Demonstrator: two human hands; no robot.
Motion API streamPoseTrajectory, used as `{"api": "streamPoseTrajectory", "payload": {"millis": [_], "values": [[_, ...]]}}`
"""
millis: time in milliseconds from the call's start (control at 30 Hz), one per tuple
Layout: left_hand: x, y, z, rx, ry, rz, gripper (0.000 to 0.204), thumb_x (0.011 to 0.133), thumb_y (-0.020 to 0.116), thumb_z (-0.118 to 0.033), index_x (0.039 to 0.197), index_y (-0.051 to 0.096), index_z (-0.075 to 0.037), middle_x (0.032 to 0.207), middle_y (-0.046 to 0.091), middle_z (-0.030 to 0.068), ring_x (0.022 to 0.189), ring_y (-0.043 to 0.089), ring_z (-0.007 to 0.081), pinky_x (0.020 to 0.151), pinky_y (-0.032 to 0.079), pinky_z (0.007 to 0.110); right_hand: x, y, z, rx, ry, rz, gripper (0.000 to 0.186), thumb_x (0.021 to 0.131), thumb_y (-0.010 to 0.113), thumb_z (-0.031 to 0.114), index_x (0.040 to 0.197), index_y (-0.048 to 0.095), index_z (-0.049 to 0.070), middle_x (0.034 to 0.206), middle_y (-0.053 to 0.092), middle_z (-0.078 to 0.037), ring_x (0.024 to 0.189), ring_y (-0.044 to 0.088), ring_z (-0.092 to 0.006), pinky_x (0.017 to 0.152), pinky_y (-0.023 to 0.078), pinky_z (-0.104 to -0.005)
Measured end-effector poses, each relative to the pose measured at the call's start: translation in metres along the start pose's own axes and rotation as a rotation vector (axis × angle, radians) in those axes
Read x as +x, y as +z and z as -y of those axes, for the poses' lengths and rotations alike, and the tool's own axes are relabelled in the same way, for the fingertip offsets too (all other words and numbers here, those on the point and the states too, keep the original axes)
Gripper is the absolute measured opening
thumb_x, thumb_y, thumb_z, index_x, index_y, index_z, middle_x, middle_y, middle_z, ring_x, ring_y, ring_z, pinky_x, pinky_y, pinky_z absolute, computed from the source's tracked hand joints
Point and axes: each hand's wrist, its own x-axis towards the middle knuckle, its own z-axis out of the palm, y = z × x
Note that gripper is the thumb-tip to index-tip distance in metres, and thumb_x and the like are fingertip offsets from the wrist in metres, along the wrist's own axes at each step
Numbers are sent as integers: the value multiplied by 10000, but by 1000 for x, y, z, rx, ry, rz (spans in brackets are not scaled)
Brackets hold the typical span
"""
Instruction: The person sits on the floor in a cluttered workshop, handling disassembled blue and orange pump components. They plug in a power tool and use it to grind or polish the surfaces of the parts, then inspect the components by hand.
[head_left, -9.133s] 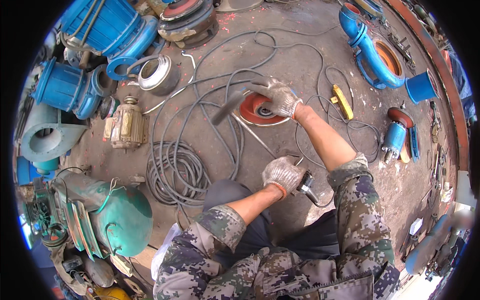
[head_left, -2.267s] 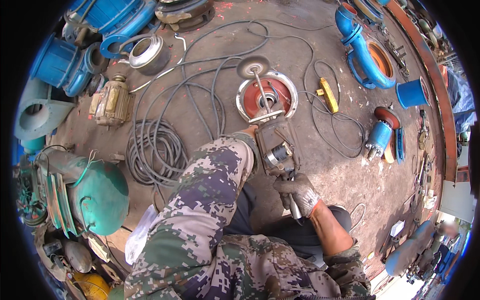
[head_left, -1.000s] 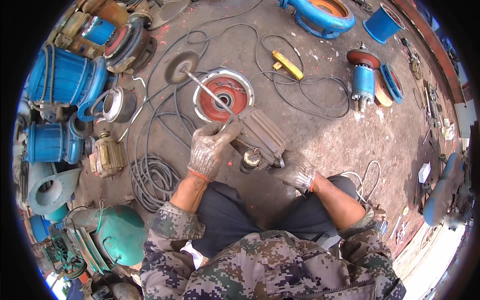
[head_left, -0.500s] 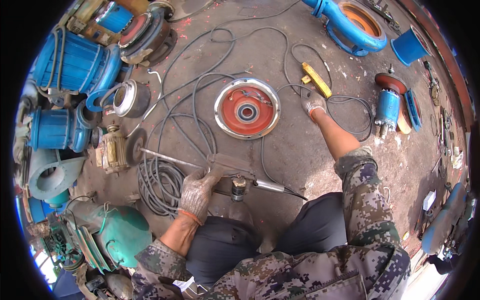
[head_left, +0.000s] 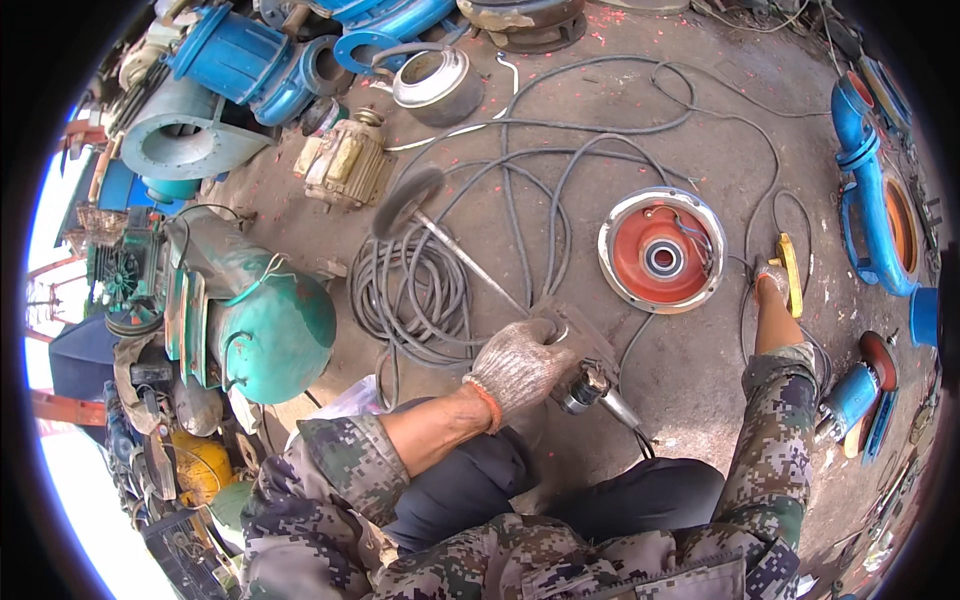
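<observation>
My left hand [head_left: 520, 365], in a knitted work glove, grips the body of an electric grinder [head_left: 590, 340] held low over the floor near my knees. From it a long thin shaft reaches up and left to a dark round wheel [head_left: 405, 203]. My right arm stretches far out to the right, where my gloved right hand [head_left: 770, 277] is closed right beside a yellow socket block [head_left: 789, 270]; what its fingers hold is hidden. Between the hands, farther off, a round red motor cover [head_left: 640, 265] with a bearing in its centre lies on the floor.
Grey cable [head_left: 410, 290] lies coiled at the left and loops across the floor. Around stand a green tank [head_left: 280, 335], a beige motor [head_left: 343, 165], a silver ring-shaped housing [head_left: 435, 90], blue pump parts [head_left: 235, 60] and a blue rotor [head_left: 852, 395].
My view has turned left, so the floor things appear farther right. My left hand still grips the grinder, and my right hand stays by the yellow socket block.
</observation>
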Motion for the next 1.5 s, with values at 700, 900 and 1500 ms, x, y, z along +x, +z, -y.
{"api": "streamPoseTrajectory", "payload": {"millis": [700,900,1500], "values": [[32,44,7,-42,-77,54,262,872,691,-77,1112,791,-108,1109,726,228,997,753,420,849,624,477,-24,-16,-100,807,186,399,609,935,719,673,1279,643,175,715,494,13,524,407,-155,493,328,-383],[70,59,27,10,7,93,276,906,666,-90,1152,788,-113,1142,756,206,1026,764,407,888,625,480,-80,-92,-124,828,-316,-163,669,918,831,310,1458,554,28,1016,702,-107,840,695,-223,727,553,-405],[231,-58,165,585,-155,412,437,960,598,-431,1172,827,-125,1269,768,173,1151,741,376,993,586,477,-485,-23,-401,866,441,446,588,989,784,195,1479,573,-52,1126,728,-85,1003,691,-183,868,563,-320]]}}
